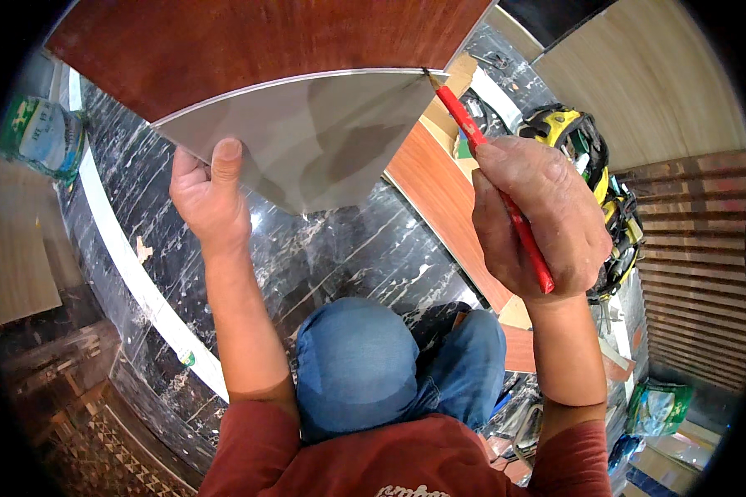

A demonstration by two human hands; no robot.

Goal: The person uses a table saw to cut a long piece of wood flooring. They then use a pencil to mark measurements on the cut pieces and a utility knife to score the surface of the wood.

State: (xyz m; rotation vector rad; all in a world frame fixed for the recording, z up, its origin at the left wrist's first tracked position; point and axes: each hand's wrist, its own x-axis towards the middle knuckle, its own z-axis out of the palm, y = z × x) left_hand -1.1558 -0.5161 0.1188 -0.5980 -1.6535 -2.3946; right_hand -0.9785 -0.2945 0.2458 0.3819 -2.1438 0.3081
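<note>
A grey sheet [307,141] lies against a reddish-brown wood panel [273,41], whose pale edge runs along the sheet's top. My left hand [211,186] grips the sheet's lower left corner, thumb on the face and fingers behind. In my right hand [547,211] is a red pencil [464,118], held near its middle. Its dark tip touches the panel's edge close to the sheet's upper right corner, beside a small dark mark. Shadows of hand and pencil fall across the grey sheet.
Dark marbled floor [348,257] spreads below. Wood planks [448,207] lie under my right arm. A black-and-yellow tool bag [568,132] stands at right, near a slatted panel [696,248]. A white strip [128,248] curves along the left, beside a green-and-white bag [46,137].
</note>
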